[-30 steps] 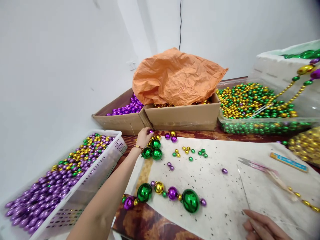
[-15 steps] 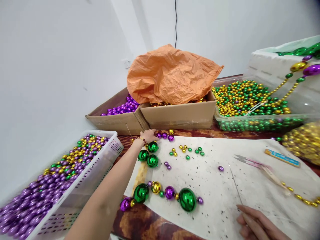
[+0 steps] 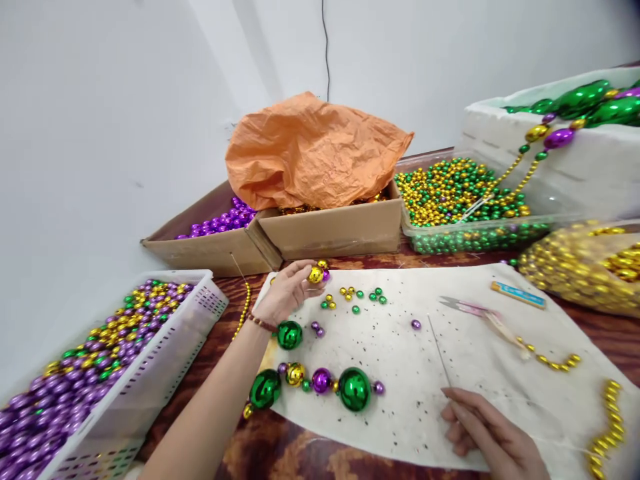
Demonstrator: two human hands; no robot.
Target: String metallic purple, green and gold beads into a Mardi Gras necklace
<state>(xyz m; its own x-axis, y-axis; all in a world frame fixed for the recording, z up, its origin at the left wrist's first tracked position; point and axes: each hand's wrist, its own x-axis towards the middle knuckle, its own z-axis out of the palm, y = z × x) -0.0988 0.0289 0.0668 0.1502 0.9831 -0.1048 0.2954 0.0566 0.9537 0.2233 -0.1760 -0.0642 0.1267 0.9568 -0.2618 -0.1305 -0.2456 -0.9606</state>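
Observation:
Between the fingertips of my left hand (image 3: pixel 286 291) is a gold bead (image 3: pixel 316 274), above the cloth's back left part. My right hand (image 3: pixel 483 423), low on the right, pinches a long thin needle (image 3: pixel 440 351) pointing up and away. Big green beads (image 3: pixel 355 389), a purple bead (image 3: pixel 321 381) and a gold bead (image 3: pixel 295 374) form a row with smaller beads along the white cloth's (image 3: pixel 400 360) front left. Another green bead (image 3: pixel 289 335) sits by my left wrist. Small green beads (image 3: pixel 379 296) and a lone purple bead (image 3: pixel 416 325) lie farther back.
A white basket of beads (image 3: pixel 200 313) stands left. Cardboard boxes (image 3: pixel 330 230), one topped by orange wrapping (image 3: pixel 320 153), stand behind the cloth. A clear bin (image 3: pixel 480 233) and a white foam box (image 3: pixel 540 160) are back right. Scissors (image 3: pixel 465 306) and gold bead strands (image 3: pixel 607 420) lie right.
My left hand has lifted off the back left edge and come toward the cloth, now with a gold bead in its fingers. The view has shifted right; my right hand still holds the needle.

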